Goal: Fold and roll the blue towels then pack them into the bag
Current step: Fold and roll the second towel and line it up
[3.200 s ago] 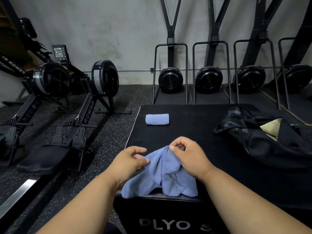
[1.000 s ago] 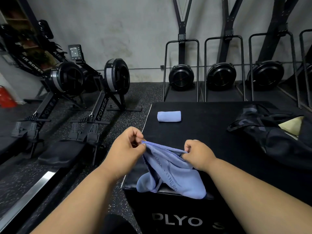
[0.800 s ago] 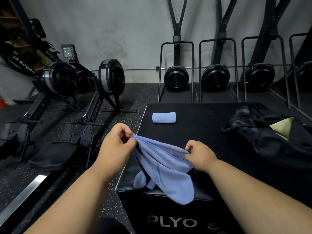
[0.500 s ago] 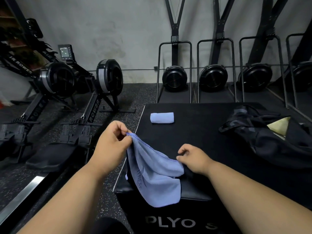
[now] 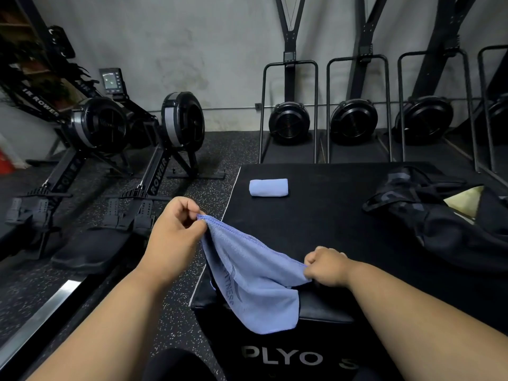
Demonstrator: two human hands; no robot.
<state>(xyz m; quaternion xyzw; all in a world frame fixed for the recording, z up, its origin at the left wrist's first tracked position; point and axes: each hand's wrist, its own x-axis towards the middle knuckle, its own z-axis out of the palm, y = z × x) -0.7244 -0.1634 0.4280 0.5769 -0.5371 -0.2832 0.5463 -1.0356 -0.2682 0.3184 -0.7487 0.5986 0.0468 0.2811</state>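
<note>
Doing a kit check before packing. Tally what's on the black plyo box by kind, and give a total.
Blue towels: 2, one rolled towel at the far left of the plyo box, one unrolled towel pinched by the left hand and right hand
Black bags: 1, the open bag at the right
Total: 3

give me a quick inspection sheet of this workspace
surface: black plyo box, its top carries the towels and bag
job's things: loose towel held up by one edge, its bottom draped over the box's near edge; rolled towel far left on the box; bag open at right
clutter: nothing seen
grippers: left hand and right hand each pinch the loose towel's top edge
cables: nothing seen
surroundings: rowers left, more machines along the wall
</note>
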